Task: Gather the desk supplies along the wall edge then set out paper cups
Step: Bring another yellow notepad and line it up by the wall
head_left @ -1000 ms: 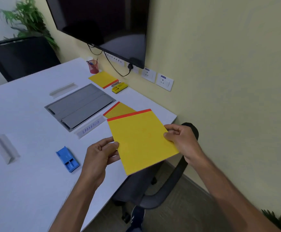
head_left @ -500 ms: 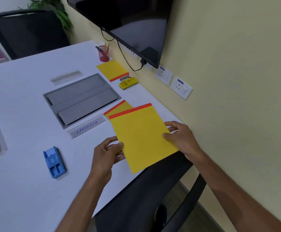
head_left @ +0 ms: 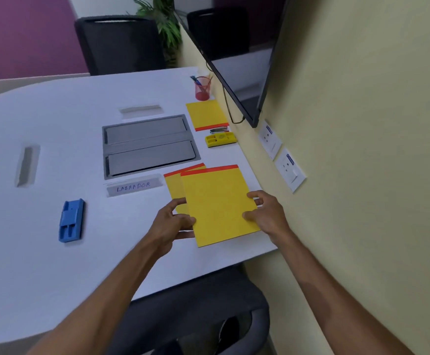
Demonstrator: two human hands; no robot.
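Observation:
A yellow notepad [head_left: 217, 201] with a red top strip is held low over the white table [head_left: 55, 265], my left hand [head_left: 173, 224] pinching its left edge and my right hand [head_left: 265, 213] its right edge. It overlaps a second yellow notepad [head_left: 174, 185] lying flat beneath. A third yellow notepad [head_left: 206, 114] lies farther back by the wall, with a stapler [head_left: 219, 129] and a yellow holder [head_left: 220, 139] just in front of it and a red pen cup [head_left: 203, 88] behind. A blue holder [head_left: 71, 220] lies at the left. No paper cups are visible.
A grey cable hatch [head_left: 148, 144] is set in the table, with a "LABRADOR" name sign [head_left: 134, 187] in front and two more clear signs [head_left: 27, 165] [head_left: 141, 109]. A wall screen [head_left: 237, 47] and sockets [head_left: 289, 167] line the right wall. Black chairs stand near [head_left: 196, 316] and far [head_left: 119, 44].
My view has swung down over the table. Both hands have lowered the held notepad toward the table and the wall edge, so it now overlaps the notepad lying there.

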